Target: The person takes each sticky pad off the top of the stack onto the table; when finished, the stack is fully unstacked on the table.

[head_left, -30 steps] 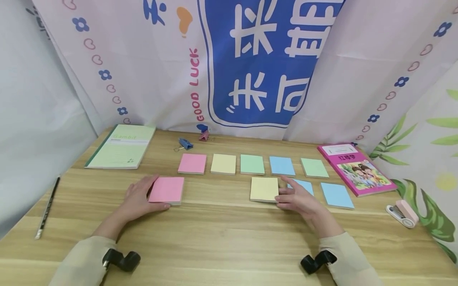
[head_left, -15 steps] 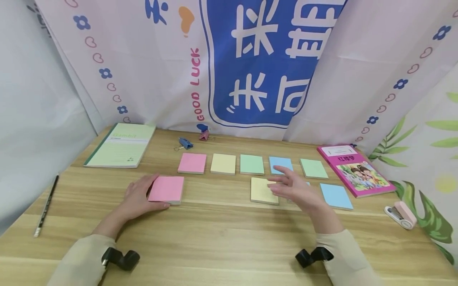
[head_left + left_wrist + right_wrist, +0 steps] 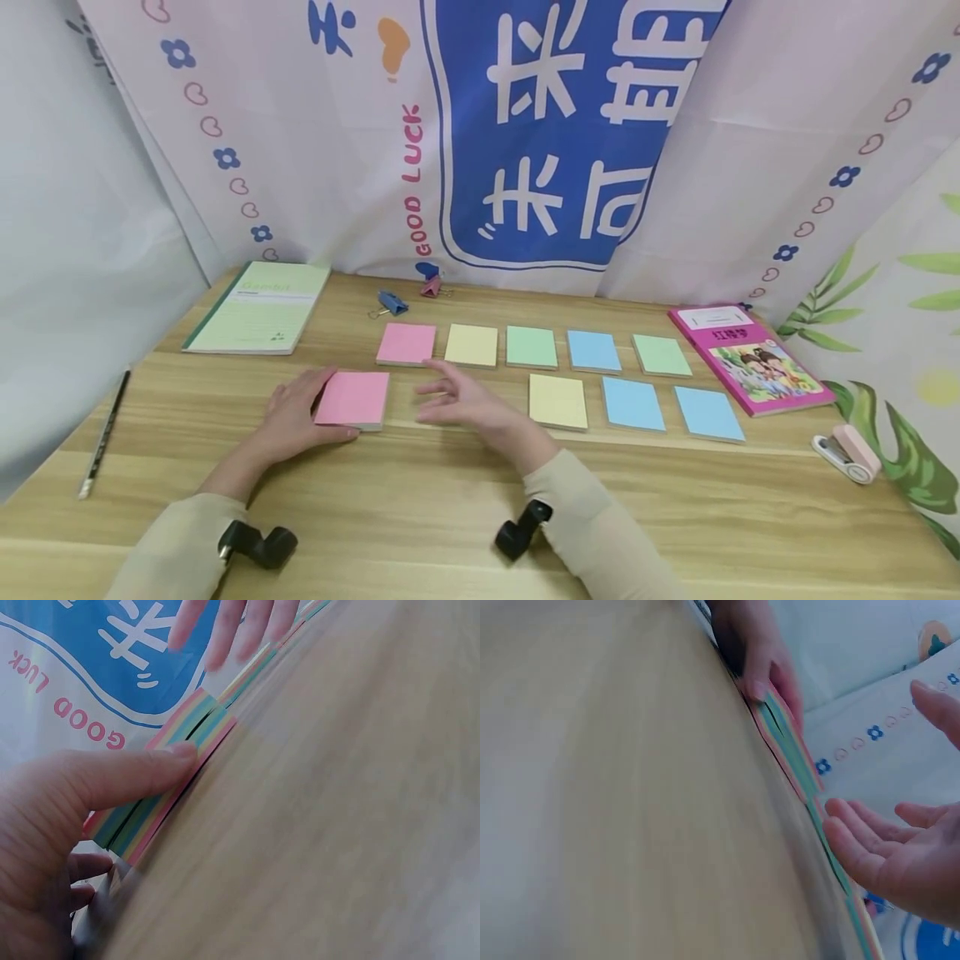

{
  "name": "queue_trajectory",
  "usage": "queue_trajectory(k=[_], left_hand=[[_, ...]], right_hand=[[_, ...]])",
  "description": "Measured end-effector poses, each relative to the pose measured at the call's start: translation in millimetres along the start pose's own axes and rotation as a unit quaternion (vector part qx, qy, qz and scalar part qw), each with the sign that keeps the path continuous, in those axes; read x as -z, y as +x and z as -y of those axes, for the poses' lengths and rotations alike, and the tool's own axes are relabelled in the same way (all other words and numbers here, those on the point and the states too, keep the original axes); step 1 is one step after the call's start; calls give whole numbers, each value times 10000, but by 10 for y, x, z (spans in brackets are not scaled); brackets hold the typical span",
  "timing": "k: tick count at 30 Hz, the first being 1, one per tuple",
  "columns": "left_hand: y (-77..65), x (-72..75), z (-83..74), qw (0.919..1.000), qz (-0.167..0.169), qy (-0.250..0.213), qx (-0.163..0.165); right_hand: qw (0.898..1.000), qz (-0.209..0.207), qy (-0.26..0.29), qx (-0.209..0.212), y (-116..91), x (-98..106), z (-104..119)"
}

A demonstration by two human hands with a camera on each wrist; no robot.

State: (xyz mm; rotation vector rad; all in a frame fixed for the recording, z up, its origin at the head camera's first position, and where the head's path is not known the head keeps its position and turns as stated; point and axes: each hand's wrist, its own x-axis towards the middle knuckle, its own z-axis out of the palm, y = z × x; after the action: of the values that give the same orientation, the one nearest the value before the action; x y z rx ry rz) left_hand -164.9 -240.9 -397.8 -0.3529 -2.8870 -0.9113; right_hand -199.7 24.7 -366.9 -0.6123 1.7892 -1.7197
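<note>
A pink-topped sticky note pad sits at the front left of two rows, held between the thumb and fingers of my left hand. In the left wrist view its edge shows bands of several colours, with the left thumb along them. My right hand hovers to the right of this pad, fingers apart and holding nothing. In the right wrist view the palm of the right hand faces the camera. Right of it lie a yellow pad and a blue pad.
Behind stand another pink pad, a yellow pad, green pads and a blue pad. A notebook, binder clips and pencil lie leftward. A pink book and stapler are at right.
The right hand has let go of the front yellow pad, lifted, and moved left toward the front pink pad. The left hand keeps its grip in the same place.
</note>
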Motion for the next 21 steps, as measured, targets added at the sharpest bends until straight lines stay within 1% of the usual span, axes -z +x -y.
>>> queue_trajectory(k=[4,9,14,17,21], left_hand=[[-4,-7,3,10000,-24,-21,-2],[-4,-9,6,10000,-18,-46,-3],[4,-11,29,10000,-4,0,19],[6,-9,40,10000,-24,11,11],[2,-4,38,10000,19,-3,15]], right_hand=[[9994,-119,-287,-161,195,-164,-54],[9973,-332,-494,-429,342,-257,-114],[9913,-437,-1162,-442,425,-318,-114],[9807,-550,-1821,-442,471,-350,-96],[9573,-672,-2785,-382,522,-387,-76]])
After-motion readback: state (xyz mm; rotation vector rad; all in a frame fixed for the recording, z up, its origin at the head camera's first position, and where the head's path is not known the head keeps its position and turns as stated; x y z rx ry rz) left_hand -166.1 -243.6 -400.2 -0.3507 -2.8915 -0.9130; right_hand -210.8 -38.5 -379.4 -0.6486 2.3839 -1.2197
